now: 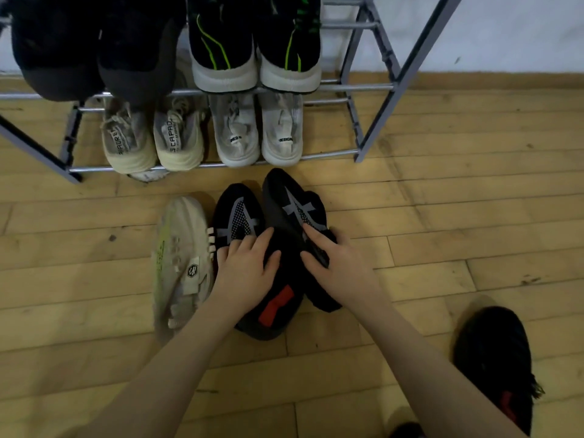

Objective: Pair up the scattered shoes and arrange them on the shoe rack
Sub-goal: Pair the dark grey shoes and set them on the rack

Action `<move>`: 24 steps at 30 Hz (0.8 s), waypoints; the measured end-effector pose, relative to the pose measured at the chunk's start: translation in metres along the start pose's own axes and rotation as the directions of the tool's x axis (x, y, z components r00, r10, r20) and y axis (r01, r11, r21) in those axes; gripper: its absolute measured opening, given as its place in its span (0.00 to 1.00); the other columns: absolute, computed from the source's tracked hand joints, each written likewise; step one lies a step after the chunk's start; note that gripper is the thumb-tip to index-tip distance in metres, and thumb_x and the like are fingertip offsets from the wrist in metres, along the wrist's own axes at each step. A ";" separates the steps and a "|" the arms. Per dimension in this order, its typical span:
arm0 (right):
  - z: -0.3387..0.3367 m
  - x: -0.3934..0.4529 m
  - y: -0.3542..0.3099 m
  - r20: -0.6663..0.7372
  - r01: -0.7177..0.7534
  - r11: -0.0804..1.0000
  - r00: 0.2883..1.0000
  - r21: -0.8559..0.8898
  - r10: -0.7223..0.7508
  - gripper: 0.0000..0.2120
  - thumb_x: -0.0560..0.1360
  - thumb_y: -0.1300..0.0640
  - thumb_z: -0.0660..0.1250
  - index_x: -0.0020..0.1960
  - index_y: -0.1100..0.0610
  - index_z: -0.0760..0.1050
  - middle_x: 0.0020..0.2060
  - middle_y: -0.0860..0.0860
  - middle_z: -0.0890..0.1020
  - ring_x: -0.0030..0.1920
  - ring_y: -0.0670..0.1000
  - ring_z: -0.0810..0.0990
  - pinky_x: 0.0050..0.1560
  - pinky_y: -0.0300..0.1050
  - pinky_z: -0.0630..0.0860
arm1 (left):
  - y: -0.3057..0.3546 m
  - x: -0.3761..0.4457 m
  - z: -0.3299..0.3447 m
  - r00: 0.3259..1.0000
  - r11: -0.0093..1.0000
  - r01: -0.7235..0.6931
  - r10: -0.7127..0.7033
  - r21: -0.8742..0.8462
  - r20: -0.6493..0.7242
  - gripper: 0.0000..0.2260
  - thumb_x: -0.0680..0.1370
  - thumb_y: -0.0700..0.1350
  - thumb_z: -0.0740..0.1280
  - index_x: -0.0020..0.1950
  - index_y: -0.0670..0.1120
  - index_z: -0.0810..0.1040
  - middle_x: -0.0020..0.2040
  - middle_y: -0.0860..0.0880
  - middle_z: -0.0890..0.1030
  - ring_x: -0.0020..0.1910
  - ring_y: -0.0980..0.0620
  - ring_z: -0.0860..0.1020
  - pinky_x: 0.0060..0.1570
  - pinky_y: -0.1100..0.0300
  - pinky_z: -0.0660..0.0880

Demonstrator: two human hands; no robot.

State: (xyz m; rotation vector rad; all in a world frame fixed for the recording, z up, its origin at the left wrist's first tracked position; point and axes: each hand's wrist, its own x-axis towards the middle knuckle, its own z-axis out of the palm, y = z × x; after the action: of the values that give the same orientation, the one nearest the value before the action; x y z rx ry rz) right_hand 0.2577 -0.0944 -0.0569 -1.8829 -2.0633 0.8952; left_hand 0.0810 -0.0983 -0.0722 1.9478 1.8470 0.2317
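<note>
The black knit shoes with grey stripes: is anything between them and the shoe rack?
Nothing visible does. Bare wooden floor separates the black knit shoes with grey stripes from the grey metal shoe rack, whose lower tier already holds two pale pairs.

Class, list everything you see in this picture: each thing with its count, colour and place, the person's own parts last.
shoe rack: one, grey metal, top.
upper-tier shoes: four; two dark, two black with green lines.
lower-tier shoes: four; two cream, two white.
black shoes: two, grey-patterned, on floor under both hands.
cream shoe: one, floor, left of them.
dark shoe: one, floor, lower right.
floor: wooden.
left hand: on left black shoe.
right hand: grips right black shoe.
</note>
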 end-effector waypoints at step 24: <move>-0.013 -0.052 0.032 -0.348 -0.093 0.995 0.935 -0.039 0.074 0.23 0.75 0.41 0.55 0.69 0.45 0.67 0.67 0.55 0.69 0.58 0.56 0.75 0.48 0.56 0.78 | 0.040 -0.034 0.044 0.981 0.999 0.004 0.007 0.052 -0.193 0.19 0.74 0.48 0.66 0.64 0.44 0.74 0.59 0.40 0.77 0.56 0.36 0.73 0.55 0.41 0.68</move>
State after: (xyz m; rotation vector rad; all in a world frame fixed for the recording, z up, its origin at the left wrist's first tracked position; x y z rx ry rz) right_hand 0.3000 -0.1404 -0.0521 -2.0002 -1.8245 0.4810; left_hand 0.1321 -0.1406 -0.0886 2.0237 1.9910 0.3896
